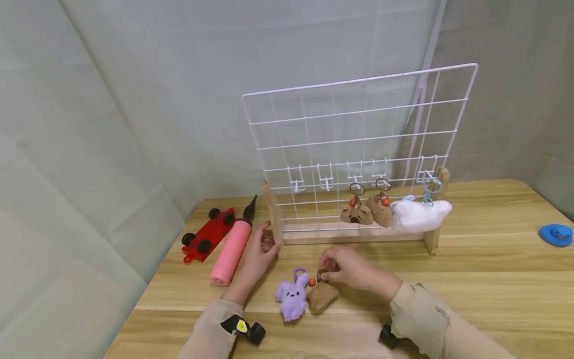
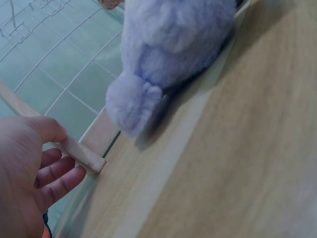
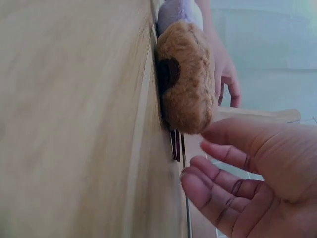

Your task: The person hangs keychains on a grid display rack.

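My left hand [image 1: 257,257] is at the left wooden upright [image 1: 272,214] of a white wire grid rack [image 1: 358,119], thumb on one side and curled fingers on the other. On the table in front of the rack lie a purple plush bunny keychain [image 1: 293,299] and a brown plush keychain [image 1: 322,297], side by side. Over the brown one's ring, my right hand [image 1: 352,267] reaches down. In the right wrist view its thumb is by the brown plush's edge, with a gap between thumb and fingers [image 3: 198,191].
From the rack's hooks hang two brown plush keychains [image 1: 356,213] and a white plush keychain [image 1: 419,214]. Left of the rack lie a pink air pump [image 1: 230,252] and a red toy car part with black wheels [image 1: 211,234]. A blue duck-like toy [image 1: 556,234] sits far right.
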The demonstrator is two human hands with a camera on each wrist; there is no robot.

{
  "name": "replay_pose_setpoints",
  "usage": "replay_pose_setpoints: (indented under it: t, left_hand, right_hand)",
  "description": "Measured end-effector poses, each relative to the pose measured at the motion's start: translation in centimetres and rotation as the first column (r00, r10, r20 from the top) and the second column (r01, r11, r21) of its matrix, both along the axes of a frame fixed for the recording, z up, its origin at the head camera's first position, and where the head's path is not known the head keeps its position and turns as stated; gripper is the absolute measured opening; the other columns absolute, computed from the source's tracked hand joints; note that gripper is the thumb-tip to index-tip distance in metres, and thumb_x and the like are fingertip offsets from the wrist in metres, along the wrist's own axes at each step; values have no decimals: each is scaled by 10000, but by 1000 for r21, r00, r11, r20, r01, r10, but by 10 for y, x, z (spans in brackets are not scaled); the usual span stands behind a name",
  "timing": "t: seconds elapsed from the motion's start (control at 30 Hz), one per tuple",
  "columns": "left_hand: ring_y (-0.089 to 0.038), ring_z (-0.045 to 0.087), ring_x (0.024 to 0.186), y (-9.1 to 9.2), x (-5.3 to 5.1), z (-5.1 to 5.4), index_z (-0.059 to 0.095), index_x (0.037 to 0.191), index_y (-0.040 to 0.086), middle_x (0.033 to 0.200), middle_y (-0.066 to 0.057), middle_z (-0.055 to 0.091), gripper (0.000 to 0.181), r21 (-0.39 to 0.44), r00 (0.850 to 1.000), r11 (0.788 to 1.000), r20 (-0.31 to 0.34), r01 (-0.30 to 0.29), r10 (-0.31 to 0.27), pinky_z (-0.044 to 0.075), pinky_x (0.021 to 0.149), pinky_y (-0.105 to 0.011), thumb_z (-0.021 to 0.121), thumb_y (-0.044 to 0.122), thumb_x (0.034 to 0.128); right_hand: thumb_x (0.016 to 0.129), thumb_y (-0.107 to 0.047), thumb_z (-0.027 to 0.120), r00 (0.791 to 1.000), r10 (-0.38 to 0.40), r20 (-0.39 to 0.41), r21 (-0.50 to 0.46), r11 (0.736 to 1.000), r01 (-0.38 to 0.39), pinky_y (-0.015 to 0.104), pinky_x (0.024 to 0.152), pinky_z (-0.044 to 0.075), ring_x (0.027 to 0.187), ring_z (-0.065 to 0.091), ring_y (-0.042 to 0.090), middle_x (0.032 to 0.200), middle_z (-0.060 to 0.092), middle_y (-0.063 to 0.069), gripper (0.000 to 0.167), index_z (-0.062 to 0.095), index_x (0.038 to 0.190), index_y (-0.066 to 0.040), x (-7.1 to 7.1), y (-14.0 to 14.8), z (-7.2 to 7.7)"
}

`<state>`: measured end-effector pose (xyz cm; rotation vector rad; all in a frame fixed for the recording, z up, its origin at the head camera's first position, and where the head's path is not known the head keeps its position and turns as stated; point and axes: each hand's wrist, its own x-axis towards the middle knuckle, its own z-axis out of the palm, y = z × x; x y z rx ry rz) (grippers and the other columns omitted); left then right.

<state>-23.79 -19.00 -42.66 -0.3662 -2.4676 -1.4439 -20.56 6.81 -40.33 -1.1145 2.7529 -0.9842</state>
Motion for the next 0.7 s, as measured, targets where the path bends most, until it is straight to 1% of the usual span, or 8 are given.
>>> replay_pose_setpoints:
  t: [0.2,0.43,0.7]
  left_hand:
    - [-290,610,922,0,1,-1,388,1378,-51,1111,-240,590,594,-1,1000,1000,3,-4,4,525,728,-181,661,-25,852]
    - [-292,611,932,-1,0,-1,386,1387,-32,1122,-234,591,589,-9,1000,1000,5,-4,4,524,738,-184,656,-11,863]
    - [-302,608,938,0,0,-1,377,1391,-36,1130,-238,589,607,-13,1000,1000,7,-7,7,521,740,-175,664,-5,858]
  right_hand:
    - [807,-119,739,1000,-3,-3,27,1000,3,189,687,495,751,597,85,859,655,16,128,667,906,-80,0,-1,-5]
    - [801,-119,733,999,2,-52,55,998,1,193,690,482,747,573,82,861,616,8,135,684,921,-83,0,-2,-8]
    - [791,-122,739,999,-3,-53,70,998,7,191,673,445,722,528,53,838,579,-15,128,683,905,-105,-1,-2,-8]
